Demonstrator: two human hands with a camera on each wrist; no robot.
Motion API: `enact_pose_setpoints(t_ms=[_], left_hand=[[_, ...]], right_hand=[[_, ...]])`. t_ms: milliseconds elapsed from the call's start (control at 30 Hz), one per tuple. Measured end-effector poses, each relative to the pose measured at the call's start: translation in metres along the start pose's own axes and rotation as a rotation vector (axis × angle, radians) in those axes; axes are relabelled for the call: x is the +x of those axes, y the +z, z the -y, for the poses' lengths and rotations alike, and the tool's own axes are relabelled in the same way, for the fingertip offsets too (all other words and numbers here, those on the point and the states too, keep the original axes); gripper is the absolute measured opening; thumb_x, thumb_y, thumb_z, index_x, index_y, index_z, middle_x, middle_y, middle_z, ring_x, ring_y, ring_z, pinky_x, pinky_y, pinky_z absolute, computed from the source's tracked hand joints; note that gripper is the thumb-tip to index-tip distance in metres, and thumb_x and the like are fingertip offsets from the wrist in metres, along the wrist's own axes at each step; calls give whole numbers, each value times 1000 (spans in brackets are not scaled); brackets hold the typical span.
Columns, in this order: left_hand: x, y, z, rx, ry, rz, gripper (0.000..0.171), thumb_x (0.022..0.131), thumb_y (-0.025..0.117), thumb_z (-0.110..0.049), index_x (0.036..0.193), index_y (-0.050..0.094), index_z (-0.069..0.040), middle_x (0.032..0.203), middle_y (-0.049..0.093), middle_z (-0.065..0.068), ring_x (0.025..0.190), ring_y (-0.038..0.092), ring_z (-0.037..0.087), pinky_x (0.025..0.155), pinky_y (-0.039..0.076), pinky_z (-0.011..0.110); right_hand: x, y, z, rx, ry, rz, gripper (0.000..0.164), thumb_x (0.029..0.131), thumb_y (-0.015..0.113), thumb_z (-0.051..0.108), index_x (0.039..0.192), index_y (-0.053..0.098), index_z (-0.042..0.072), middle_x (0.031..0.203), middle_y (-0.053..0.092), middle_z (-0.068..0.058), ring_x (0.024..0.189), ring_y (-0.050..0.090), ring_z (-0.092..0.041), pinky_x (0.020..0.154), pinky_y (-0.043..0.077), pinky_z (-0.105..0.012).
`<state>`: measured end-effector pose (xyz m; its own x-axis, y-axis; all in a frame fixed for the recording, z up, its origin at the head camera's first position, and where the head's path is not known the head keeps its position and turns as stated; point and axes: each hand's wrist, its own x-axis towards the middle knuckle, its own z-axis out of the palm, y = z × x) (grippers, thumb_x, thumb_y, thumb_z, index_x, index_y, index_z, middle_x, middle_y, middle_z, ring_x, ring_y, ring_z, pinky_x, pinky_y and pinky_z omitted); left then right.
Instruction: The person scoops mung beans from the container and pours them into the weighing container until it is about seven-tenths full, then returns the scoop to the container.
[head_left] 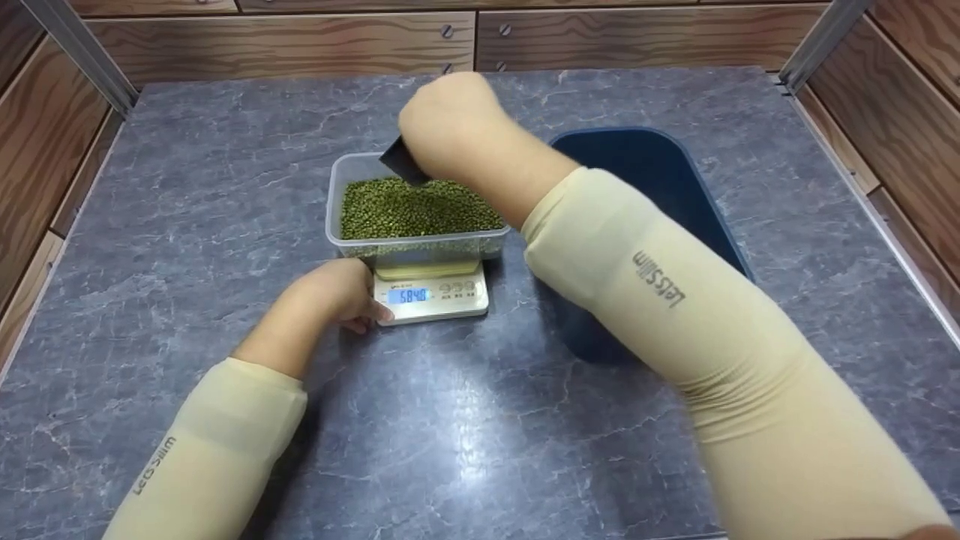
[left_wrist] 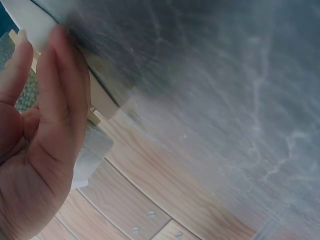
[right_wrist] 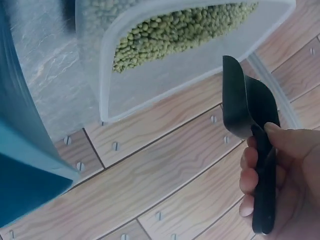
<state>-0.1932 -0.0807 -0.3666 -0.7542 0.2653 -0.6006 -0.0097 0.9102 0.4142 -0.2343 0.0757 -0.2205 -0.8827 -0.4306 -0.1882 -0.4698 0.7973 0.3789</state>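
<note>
My right hand grips the handle of a black scoop, fingers wrapped round it and thumb on top. Its bowl overlaps the back rim of a clear plastic container in the head view. Green mung beans fill much of the container, which rests on a white kitchen scale. The scale's lit display appears to read 584.0. At the scale's front left corner, my left hand holds the edge, thumb on top and the other fingers along its side.
To the right stands a deep dark blue bin, partly hidden under my right forearm. The grey marbled tabletop is bordered by wood-patterned panels and metal posts at the back corners.
</note>
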Motion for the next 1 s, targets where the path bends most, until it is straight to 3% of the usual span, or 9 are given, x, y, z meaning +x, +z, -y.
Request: enact_pose_setpoints(t_ms=[133,400,767,900,1000], left_hand=[[1,0,0,21,-4,-4,23,75,74,-24,77,64,-3,69,67,8,58,63,14,63,49,28],[0,2,-1,-36,-21,-16,23,75,74,-21,82,62,-3,74,67,10,62,64,17,66,51,31],[0,3,-1,-24,-15,-10,25,75,74,-22,83,61,-2,74,68,10,63,65,17,68,50,30],[0,2,-2,-17,-12,-1,24,76,73,-22,83,61,-3,75,69,11,64,66,17,69,50,31],[-1,2,-2,-16,-17,-3,24,76,73,-22,83,61,-3,75,68,11,64,66,17,69,50,31]], right_hand=[[-2,4,4,-36,-34,-56,24,80,52,12,100,63,7,99,64,-8,88,60,-26,69,52,-43],[-4,5,-1,-11,-39,-46,26,78,59,13,103,63,7,103,64,-9,90,59,-27,73,51,-44],[-7,6,-6,-29,-42,-91,24,79,61,15,102,64,7,101,65,-8,88,61,-27,72,52,-45],[-8,5,-10,-31,-57,-140,21,80,58,11,99,65,8,100,66,-9,86,61,-28,70,52,-46],[-9,4,-15,5,-55,-129,20,82,54,9,98,64,7,100,65,-10,86,60,-28,72,51,-46]])
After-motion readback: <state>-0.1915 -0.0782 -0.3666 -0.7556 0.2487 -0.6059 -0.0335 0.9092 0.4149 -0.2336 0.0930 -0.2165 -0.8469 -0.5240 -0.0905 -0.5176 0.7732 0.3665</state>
